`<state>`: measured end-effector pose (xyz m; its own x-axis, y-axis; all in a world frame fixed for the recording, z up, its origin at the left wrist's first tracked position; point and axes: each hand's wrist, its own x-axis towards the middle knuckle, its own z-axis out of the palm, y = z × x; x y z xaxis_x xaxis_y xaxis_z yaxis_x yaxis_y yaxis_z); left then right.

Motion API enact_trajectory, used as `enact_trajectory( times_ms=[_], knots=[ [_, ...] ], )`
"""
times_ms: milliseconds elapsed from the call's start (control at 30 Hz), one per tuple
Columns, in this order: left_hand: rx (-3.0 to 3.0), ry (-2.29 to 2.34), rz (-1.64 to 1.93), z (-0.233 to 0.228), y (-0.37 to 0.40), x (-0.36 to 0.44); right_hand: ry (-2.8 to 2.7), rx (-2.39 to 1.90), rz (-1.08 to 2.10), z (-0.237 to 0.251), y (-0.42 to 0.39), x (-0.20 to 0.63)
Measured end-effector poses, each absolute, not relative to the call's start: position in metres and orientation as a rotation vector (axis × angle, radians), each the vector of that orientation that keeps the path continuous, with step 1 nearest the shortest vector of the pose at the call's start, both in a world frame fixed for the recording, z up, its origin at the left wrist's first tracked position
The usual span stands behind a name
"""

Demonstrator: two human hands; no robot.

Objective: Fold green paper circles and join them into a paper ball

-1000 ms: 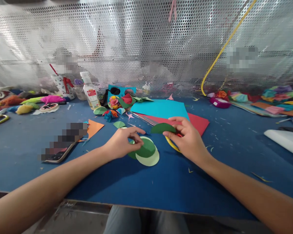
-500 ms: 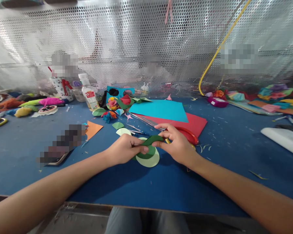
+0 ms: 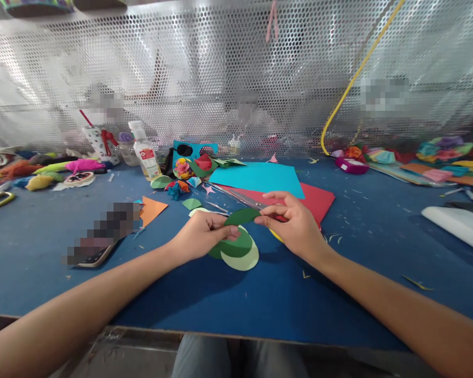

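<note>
Dark green paper raised between two hands above a small pile of discs

Dark green paper piece [image 3: 242, 216] up off the blue bench [image 3: 276, 310], over the far side of the disc pile [image 3: 242, 257], which shows greens and one pale disc. Right hand [image 3: 297, 226]: grip closed, thumb and fingertips pinching the piece's right end. Left hand [image 3: 195, 236]: fingers and thumb drawn together at its left end; cannot tell whether that grip pinches the paper or only touches it.

Room: a broad strip of blue surface between pile and near edge, both forearms crossing that edge from the sides. More surface right of the right hand, with thin paper scraps, as far as a white object [image 3: 455, 228] at the right. Left hand has a phone [image 3: 96, 257] well to its left. Tighter beyond the hands: scissors [image 3: 240, 197], handles partly behind the right hand, then a blue sheet [image 3: 260, 176] overlapping a red sheet [image 3: 321, 198]. Perforated metal panel [image 3: 220, 63] stands along the far side.

Containers: clear bottle [image 3: 146, 157], upright, white cap on, yellowish liquid low inside. Patterned cup [image 3: 98, 143] with red straw; contents hidden. Clear tub [image 3: 129, 151] between them, something purple at its top.
</note>
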<state>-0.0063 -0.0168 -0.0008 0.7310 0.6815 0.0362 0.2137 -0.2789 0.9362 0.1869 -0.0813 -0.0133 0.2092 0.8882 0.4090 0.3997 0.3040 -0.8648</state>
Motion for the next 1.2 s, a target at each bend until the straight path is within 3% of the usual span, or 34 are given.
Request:
enact_trajectory(
  times_ms=[433, 933, 1200],
  knots=[
    [1.485, 0.556, 0.366, 0.006, -0.016, -0.008, -1.465, -1.307, 0.493, -0.017, -0.087, 0.183],
    [1.594, 0.485, 0.257, 0.006, -0.012, -0.01, -1.679, -1.274, 0.355, -0.017, -0.089, 0.184],
    [1.693, 0.54, 0.429, -0.005, -0.008, -0.007, -1.794, -1.269, 0.427, -0.01, -0.095, 0.178]
  ],
)
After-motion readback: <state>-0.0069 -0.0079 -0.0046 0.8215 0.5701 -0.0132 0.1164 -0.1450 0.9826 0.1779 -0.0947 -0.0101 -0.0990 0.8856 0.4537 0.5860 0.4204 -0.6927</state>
